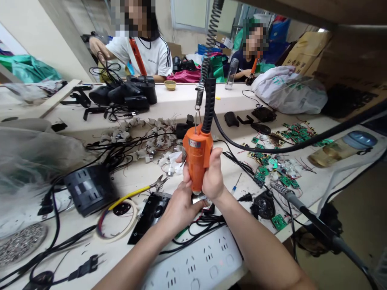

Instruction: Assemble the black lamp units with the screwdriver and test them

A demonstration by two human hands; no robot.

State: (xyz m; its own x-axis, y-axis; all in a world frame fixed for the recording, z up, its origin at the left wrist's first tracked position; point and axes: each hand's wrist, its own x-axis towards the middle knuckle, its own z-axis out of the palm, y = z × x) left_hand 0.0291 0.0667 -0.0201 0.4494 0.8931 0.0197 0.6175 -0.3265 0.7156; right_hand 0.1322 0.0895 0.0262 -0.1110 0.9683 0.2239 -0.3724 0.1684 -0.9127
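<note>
My right hand (214, 181) is wrapped around an orange electric screwdriver (196, 155), held upright with its tip pointing down. The tool hangs from a coiled spring (208, 48). Just under its tip, my left hand (180, 202) is closed on a small part, mostly hidden by the fingers; a shiny bit (202, 198) shows there. A black plastic housing (154, 213) lies against the left side of my left hand. Black cable (208, 223) is looped below both hands.
A white power strip (193, 262) sits at the front edge. Yellow-handled cutters (133, 197) rest by a tape roll (101, 231). Green circuit boards (263, 173) and a soldering iron (302, 205) are at right. Small wired motors (154, 139) lie behind. Two people sit opposite.
</note>
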